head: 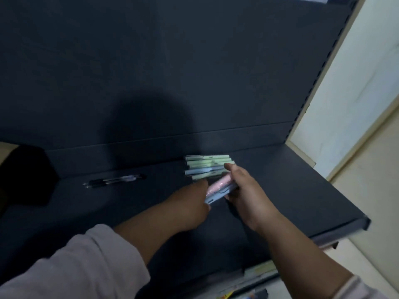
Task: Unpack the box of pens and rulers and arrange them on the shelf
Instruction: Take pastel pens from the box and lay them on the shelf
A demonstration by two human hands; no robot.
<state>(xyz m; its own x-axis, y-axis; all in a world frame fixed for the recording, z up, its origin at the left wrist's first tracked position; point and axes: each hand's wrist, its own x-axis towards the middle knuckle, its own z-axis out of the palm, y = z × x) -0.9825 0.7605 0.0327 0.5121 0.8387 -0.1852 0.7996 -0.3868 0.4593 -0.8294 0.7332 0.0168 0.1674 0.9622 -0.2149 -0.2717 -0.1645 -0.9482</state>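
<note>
A row of pastel green and blue pens (206, 167) lies side by side at the back of the dark shelf (291, 190). Just in front of it my right hand (244, 190) grips a small bundle of pink and blue pens (218, 190). My left hand (194, 203) touches the bundle's near end; its fingers are hidden behind the pens. Two dark pens (114, 180) lie apart to the left on the shelf.
A dark object (23, 173) sits at the shelf's far left. The shelf's front edge (345, 231) runs along the right, with a cream wall (356, 93) beyond. Coloured packages (259, 270) show on a lower level under the edge.
</note>
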